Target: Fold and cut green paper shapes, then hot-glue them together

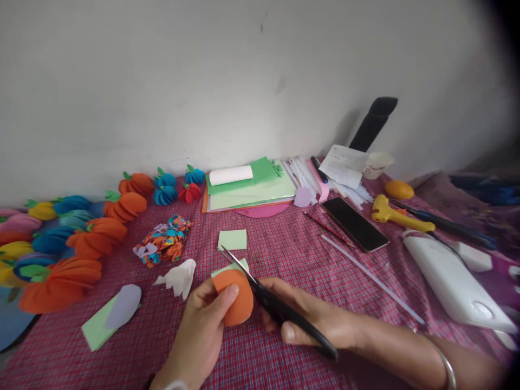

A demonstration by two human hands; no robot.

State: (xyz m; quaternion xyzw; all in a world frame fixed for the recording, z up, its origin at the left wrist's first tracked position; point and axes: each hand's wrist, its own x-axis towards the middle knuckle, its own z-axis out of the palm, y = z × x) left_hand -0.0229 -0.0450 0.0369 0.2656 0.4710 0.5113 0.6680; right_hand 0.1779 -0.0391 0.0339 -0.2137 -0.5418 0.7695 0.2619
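My left hand [205,322] pinches an orange paper oval [239,303] with a light green paper [231,267] behind it; the green shows along the oval's top edge. My right hand [304,314] is wrapped round the black handles of a pair of scissors [280,309]. The blades point up and left, partly apart, at the upper right edge of the papers. Just beyond the tips lies a light green rectangle [232,239]. To the left, a lilac oval [125,306] rests on a folded light green piece [97,329].
Paper pumpkins [97,238] fill the left side, beside a pile of scraps [164,241] and a torn white piece [179,277]. Coloured sheets [252,197] lie near the wall. At right are a phone [355,223], a yellow glue gun [400,215] and a white device [455,281].
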